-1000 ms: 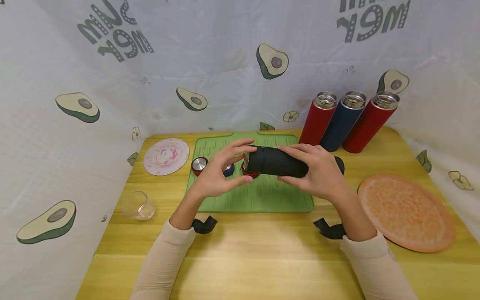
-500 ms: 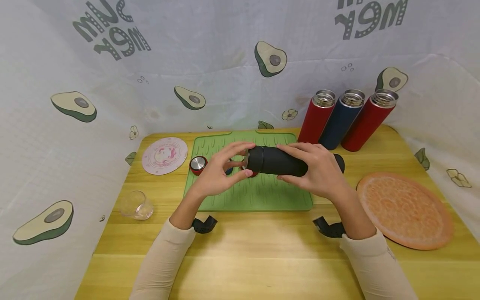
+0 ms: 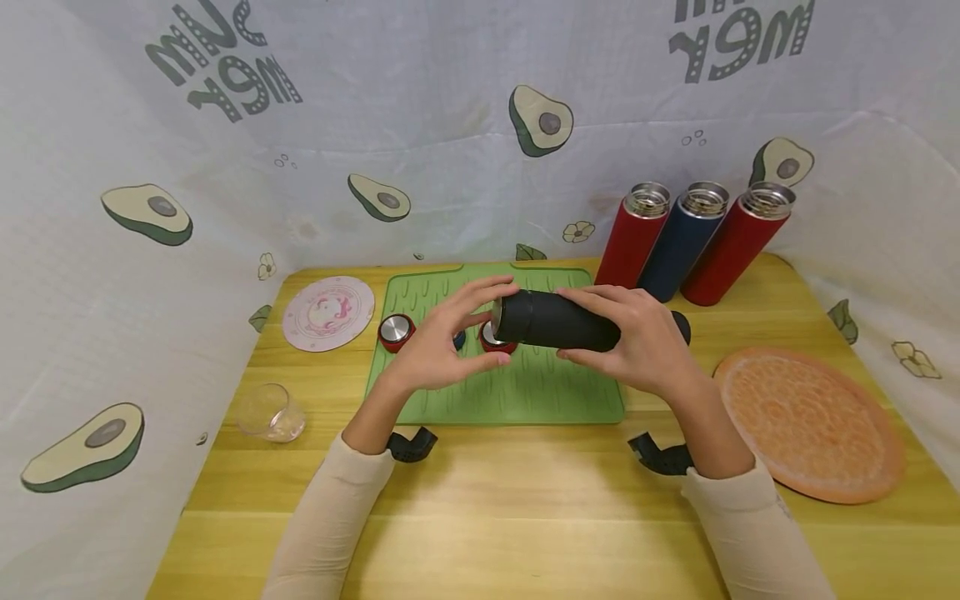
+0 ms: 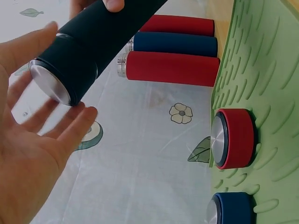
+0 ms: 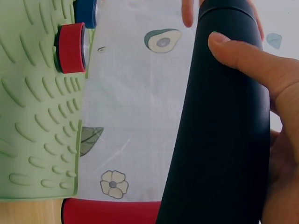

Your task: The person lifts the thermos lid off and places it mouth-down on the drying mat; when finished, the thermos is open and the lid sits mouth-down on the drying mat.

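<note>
A black thermos bottle [image 3: 577,323] lies nearly level in the air above the green mat [image 3: 555,392], its lid end pointing left. My right hand [image 3: 637,337] grips its body, thumb along the near side in the right wrist view. The black lid [image 4: 65,70] has a brushed steel top and sits on the bottle, a thin seam behind it. My left hand [image 3: 438,346] is spread around the lid, fingertips right at its edge and thumb apart from it. Under the hands, two red lids [image 3: 396,332] and a blue lid [image 4: 233,208] rest on the mat.
Two red bottles [image 3: 735,246] and a blue bottle [image 3: 684,243] stand lidless at the back right. An orange round mat [image 3: 810,425] lies at right. A pink round mat [image 3: 328,314] and a clear glass [image 3: 273,414] are at left. A printed curtain [image 3: 450,125] hangs behind.
My left fingers and thumb closed in on the lid half a second ago, then spread away from it again. My right hand has kept its grip on the bottle, which stays in place.
</note>
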A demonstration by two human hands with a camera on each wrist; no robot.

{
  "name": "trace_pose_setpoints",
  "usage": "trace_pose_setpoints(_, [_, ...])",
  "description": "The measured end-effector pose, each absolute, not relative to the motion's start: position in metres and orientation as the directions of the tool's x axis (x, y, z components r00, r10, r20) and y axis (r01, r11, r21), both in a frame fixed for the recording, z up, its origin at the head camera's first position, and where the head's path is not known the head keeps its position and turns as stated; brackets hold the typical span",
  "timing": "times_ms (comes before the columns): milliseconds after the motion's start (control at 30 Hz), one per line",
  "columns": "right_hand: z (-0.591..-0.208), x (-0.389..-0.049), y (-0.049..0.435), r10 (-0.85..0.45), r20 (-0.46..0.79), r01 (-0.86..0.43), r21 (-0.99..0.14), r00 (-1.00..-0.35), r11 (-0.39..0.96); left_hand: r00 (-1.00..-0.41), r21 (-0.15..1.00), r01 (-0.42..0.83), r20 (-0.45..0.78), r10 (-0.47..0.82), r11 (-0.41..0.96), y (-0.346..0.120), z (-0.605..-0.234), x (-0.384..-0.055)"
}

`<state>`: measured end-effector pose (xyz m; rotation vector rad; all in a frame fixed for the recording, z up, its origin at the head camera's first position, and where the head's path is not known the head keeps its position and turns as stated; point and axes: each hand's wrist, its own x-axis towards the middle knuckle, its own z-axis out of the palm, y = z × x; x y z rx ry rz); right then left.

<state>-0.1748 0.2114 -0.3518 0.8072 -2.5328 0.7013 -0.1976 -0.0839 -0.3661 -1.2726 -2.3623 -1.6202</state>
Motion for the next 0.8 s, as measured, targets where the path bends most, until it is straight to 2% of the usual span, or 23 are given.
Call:
trace_pose_setpoints(167, [-0.3517,-0.1737,0.2123,-0.429,0.464,-0.611,-0.376,-0.775,0.697,-0.622,0.723,0.676,0.455,0.638,0.143,-0.0865,-0.3663,-0.1987])
trace_pose_setpoints(500, [-0.3533,-0.1723,0.2131,-0.449,0.452,-0.621,-0.376,-0.771,0.688,-0.623,0.779,0.624,0.454,0.637,0.056,-0.0878,-0.3681,-0.198])
trace_pose_setpoints(800, [-0.3541,-0.1734,0.2103,-0.449,0.468,-0.629,-0.365,-0.762,0.687,-0.697,0.823,0.562,0.417,0.583,0.083,-0.0864,-0.3692,-0.1953])
